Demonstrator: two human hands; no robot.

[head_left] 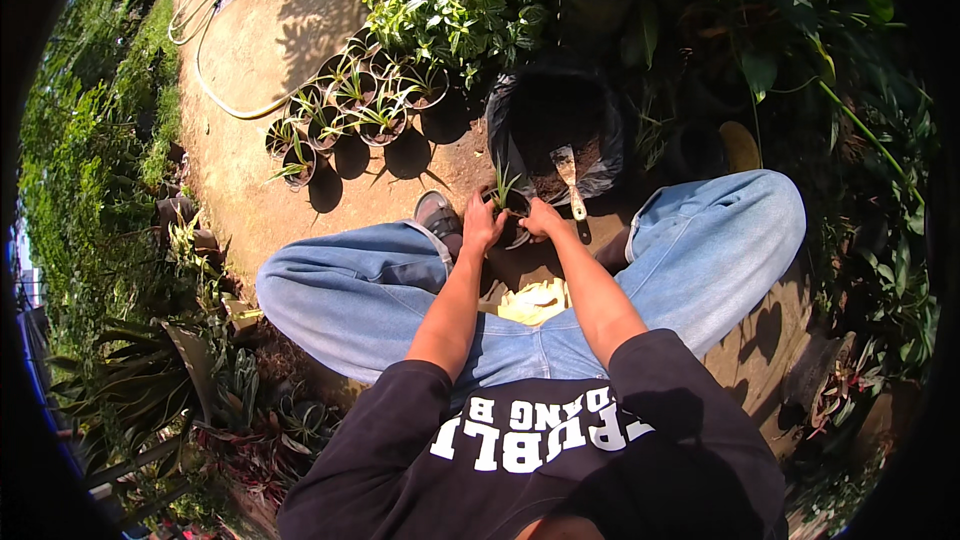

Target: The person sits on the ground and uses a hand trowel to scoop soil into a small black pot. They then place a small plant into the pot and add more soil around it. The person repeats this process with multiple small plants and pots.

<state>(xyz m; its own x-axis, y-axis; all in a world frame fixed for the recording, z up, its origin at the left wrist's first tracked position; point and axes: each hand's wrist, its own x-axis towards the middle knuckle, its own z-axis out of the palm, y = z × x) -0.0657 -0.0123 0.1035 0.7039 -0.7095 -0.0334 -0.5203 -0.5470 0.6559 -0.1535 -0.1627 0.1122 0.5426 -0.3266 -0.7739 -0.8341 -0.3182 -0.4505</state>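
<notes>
Sunlit bare ground (235,175) stretches between dense greenery on the left and shaded foliage on the right. From the left, a pale hose (240,116) curls toward a cluster of potted seedlings (381,124), well beyond the left hand (484,224) and to its left. That hand has its fingers bent against the left side of a small dark pot (514,233), which sits between the two hands, in front of the seated person. A spiky seedling (503,186) stands at the pot, its leaves fanning up and away from the person; it is closer to the left hand's fingers than to the right's. The right hand (541,221) closes on the pot's right side, fingers likewise curled; the fingertips are too small to read fully. Just right of it lies a flat-bladed hand tool (568,178), its long axis running away from the person, blade reaching over the black plastic-lined container (607,177) of soil, handle end toward the person. The right hand is clearly the nearer one to that handle.
</notes>
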